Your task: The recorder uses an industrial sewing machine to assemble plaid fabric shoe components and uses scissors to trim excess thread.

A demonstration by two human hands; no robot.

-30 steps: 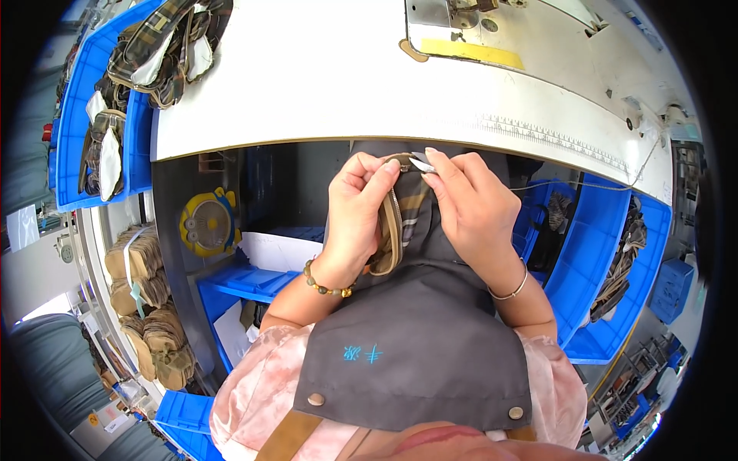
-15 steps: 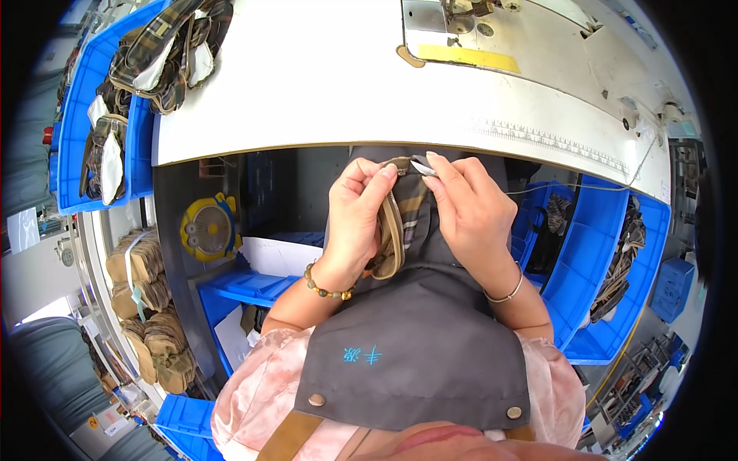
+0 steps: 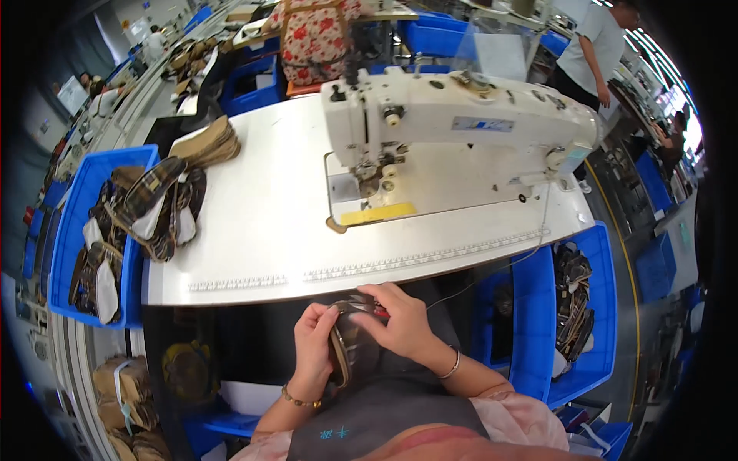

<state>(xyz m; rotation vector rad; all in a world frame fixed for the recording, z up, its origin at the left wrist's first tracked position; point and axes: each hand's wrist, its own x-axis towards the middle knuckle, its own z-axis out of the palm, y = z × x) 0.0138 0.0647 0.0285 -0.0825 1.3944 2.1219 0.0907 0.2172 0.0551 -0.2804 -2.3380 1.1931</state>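
Just off the table's front edge, my left hand (image 3: 313,346) pinches a plaid fabric piece (image 3: 340,359) with tan edging, which looks like a shoe upper and hangs down from the fingers. My right hand (image 3: 403,321), closed around small thread snips (image 3: 360,306), is beside the piece's top edge. The blades point left toward my left fingertips; whether they touch the fabric I cannot tell. Part of the snips' handle is hidden in my palm.
A white sewing machine (image 3: 461,115) stands on the white table (image 3: 254,207). Plaid pieces (image 3: 157,203) overhang a blue bin (image 3: 65,284) at left, near stacked tan pieces (image 3: 206,146). Another blue bin (image 3: 538,323) with plaid pieces is at right. Other people are beyond the table.
The view has tilted up, bringing the whole machine and the room into sight. Both hands keep their hold; the right hand's snips now show more of their blades.
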